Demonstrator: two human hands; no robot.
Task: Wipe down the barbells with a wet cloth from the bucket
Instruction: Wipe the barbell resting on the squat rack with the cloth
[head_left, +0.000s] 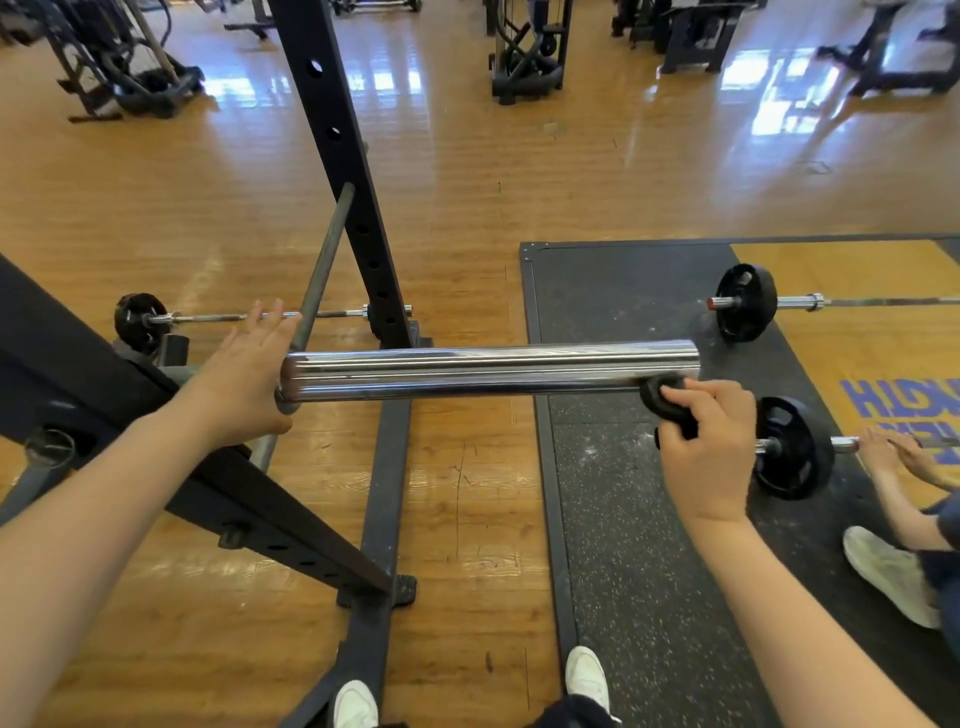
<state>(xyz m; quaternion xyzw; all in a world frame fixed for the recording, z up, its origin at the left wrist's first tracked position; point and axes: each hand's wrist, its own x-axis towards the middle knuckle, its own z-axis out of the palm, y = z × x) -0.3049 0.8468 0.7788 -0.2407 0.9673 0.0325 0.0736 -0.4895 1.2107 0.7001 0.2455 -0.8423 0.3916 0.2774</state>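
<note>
Bright chrome barbell sleeve (493, 370), thick and mirror-streaked, lying level beside the black rack post (337, 166). Left hand (249, 374) spread flat against its rack-side end; right hand (701, 447) curled round a small black plate (662, 397) (under the far end).

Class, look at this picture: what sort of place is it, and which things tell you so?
Most likely a gym's weights area: a chrome barbell sleeve on a black rack, plate-loaded barbells on a rubber mat.
</note>
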